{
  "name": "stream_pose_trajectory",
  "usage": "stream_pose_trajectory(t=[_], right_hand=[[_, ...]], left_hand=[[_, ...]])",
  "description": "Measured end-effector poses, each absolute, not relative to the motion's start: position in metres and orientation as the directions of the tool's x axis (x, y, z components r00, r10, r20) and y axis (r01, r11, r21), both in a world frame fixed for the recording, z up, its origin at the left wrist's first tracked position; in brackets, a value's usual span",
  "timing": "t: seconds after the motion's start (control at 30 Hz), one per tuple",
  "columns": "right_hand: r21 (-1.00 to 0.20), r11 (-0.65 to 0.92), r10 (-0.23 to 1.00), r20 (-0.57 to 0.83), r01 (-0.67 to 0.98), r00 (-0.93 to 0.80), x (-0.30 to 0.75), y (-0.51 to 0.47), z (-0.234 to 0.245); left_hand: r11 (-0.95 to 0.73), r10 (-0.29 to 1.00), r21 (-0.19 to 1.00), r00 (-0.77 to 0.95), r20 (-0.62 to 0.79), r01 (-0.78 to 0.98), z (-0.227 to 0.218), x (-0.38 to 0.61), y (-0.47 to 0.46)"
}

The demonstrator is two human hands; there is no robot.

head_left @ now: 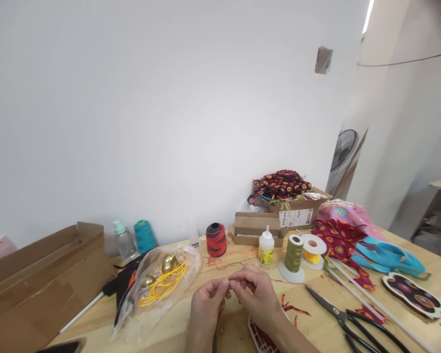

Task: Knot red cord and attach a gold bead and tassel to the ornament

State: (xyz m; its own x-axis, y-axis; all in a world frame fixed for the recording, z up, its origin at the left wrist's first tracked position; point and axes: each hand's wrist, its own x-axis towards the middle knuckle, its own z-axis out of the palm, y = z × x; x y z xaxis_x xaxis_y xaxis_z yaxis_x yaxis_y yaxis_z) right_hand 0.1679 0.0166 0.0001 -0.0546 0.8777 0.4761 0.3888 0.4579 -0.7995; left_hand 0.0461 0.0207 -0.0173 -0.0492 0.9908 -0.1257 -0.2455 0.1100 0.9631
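Low over the wooden tabletop (316,328), the left hand (208,299) and right hand (255,289) meet, fingertips pinched tight on something too tiny to tell. Just left lies a clear bag (158,284). Black scissors (347,318) lie to the right.

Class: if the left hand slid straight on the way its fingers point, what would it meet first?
The left hand points right, fingertips already touching the right hand, so it meets that hand first.
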Motion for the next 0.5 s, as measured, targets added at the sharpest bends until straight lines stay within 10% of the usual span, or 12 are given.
stream_pose_trajectory(t=[0.5], right_hand=[[-0.626, 0.502, 0.807, 0.587, 0.597, -0.063, 0.212, 0.015, 0.022]], left_hand=[[0.108, 0.986, 0.982, -0.113, -0.126, -0.154, -0.018, 0.046, 0.026]])
